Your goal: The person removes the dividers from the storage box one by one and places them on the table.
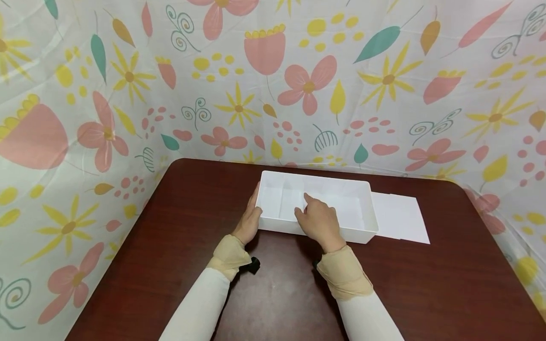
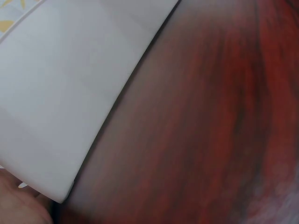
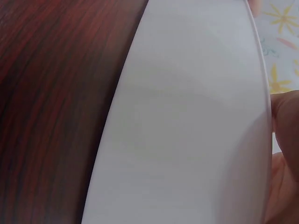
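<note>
left hand and right hand at a long white tray

the open-topped tray rests toward the far side of a dark red-brown table, its length running left to right. a crosswise divider stands in its left part, and a fainter upright line shows just right of that. the left hand lies open along the outside of the tray's left end, fingers straight, thumb at the near corner. the right hand reaches over the near wall into the middle of the tray, loosely open, index finger extended and thumb spread apart from it; its other fingertips are hidden, and whether the index finger touches anything cannot be told. both wrist views show the smooth outer face of the tray beside dark wood grain; in the right one, part of the hand appears past the rim. flat white sheets lie to the right, partly hidden by the tray's end. tan wraps circle both wrists, above white sleeves. behind the table hangs a pale cloth printed with pink, yellow and teal flowers and leaves
</note>
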